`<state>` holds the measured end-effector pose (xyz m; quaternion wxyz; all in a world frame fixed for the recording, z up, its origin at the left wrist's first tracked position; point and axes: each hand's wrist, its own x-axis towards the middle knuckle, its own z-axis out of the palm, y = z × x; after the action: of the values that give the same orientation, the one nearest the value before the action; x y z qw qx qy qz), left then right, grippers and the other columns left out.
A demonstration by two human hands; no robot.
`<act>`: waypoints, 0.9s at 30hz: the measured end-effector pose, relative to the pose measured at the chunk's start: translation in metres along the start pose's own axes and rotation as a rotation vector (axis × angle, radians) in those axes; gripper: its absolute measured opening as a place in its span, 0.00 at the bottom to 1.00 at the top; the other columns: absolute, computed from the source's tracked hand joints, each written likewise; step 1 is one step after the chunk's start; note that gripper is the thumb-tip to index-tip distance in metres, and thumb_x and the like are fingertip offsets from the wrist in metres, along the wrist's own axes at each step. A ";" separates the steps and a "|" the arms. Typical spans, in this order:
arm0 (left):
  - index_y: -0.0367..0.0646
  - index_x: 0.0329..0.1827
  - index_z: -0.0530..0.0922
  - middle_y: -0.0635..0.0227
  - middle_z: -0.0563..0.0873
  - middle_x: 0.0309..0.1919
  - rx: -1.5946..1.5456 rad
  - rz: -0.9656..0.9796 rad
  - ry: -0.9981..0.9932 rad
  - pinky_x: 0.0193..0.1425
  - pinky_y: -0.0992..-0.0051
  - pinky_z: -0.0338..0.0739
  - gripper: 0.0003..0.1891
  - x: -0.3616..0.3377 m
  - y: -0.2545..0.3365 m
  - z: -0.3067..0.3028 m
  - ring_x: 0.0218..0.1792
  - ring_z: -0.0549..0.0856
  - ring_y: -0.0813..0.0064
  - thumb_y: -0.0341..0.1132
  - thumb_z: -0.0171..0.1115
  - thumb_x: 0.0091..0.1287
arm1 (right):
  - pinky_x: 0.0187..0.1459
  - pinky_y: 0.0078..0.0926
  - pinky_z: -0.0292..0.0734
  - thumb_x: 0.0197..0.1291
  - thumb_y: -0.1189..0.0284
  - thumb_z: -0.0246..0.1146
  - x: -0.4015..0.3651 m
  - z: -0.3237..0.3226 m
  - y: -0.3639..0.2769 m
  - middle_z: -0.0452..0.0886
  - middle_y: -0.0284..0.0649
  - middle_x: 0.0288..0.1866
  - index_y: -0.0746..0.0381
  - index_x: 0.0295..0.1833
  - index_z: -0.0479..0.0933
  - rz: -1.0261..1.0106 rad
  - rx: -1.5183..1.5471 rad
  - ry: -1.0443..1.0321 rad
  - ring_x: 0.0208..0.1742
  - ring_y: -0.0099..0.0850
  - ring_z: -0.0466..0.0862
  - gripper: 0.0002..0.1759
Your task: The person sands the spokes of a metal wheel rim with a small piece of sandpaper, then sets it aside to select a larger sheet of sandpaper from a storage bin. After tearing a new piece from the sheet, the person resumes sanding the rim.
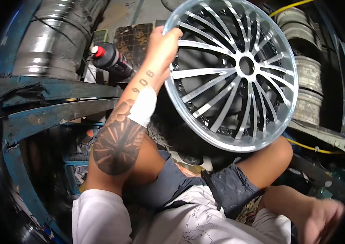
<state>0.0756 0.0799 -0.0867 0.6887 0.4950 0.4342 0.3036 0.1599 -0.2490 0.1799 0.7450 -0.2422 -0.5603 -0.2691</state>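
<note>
My left hand [165,44] grips the outer lip of a silver alloy wheel [205,73] at its upper left, fingers curled over the edge. The wheel has many thin bright spokes with dark gaps and a round centre hole. It is tilted with its face towards me, its lower edge close to my bent knee. At the lower right, my right hand [323,217] is away from the wheel. Motion blur and shadow hide its fingers, and I cannot make out anything in it. A white patch [144,106] covers part of my left forearm.
A black bottle with a red cap [109,60] stands left of the wheel. Blue metal frame bars [54,91] run along the left, before a large silver wheel barrel [50,40]. Dusty wheels [308,73] are stacked at right. A yellow cable [292,6] passes behind.
</note>
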 end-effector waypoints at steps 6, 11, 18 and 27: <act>0.36 0.55 0.80 0.65 0.85 0.41 -0.101 -0.043 -0.077 0.47 0.68 0.83 0.15 -0.008 0.014 0.001 0.42 0.85 0.73 0.33 0.67 0.68 | 0.67 0.40 0.85 0.79 0.75 0.53 -0.009 0.013 -0.010 0.88 0.46 0.50 0.69 0.48 0.80 -0.306 -0.147 -0.189 0.54 0.39 0.88 0.11; 0.36 0.53 0.80 0.65 0.85 0.41 -0.129 -0.046 -0.044 0.44 0.70 0.82 0.14 -0.007 0.012 0.001 0.40 0.85 0.74 0.32 0.67 0.68 | 0.70 0.38 0.83 0.80 0.72 0.58 -0.036 0.025 -0.025 0.86 0.53 0.63 0.72 0.69 0.75 0.429 0.916 -0.052 0.66 0.38 0.86 0.20; 0.31 0.55 0.81 0.64 0.86 0.41 -0.060 0.005 0.035 0.49 0.72 0.78 0.20 -0.002 0.005 0.006 0.41 0.83 0.75 0.35 0.67 0.65 | 0.47 0.30 0.86 0.65 0.79 0.70 -0.151 -0.016 0.045 0.90 0.46 0.47 0.64 0.55 0.87 1.270 -0.467 -0.936 0.43 0.32 0.90 0.13; 0.30 0.60 0.81 0.55 0.90 0.47 -0.010 0.017 0.106 0.60 0.68 0.78 0.26 -0.004 0.004 0.009 0.50 0.87 0.66 0.40 0.67 0.62 | 0.44 0.30 0.71 0.57 0.71 0.69 -0.216 -0.010 0.052 0.85 0.29 0.36 0.51 0.59 0.89 0.531 -0.621 -1.688 0.35 0.27 0.81 0.22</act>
<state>0.0815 0.0741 -0.0809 0.6648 0.4782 0.4642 0.3374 0.1530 -0.1895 -0.0347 0.0311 -0.6653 -0.7450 0.0373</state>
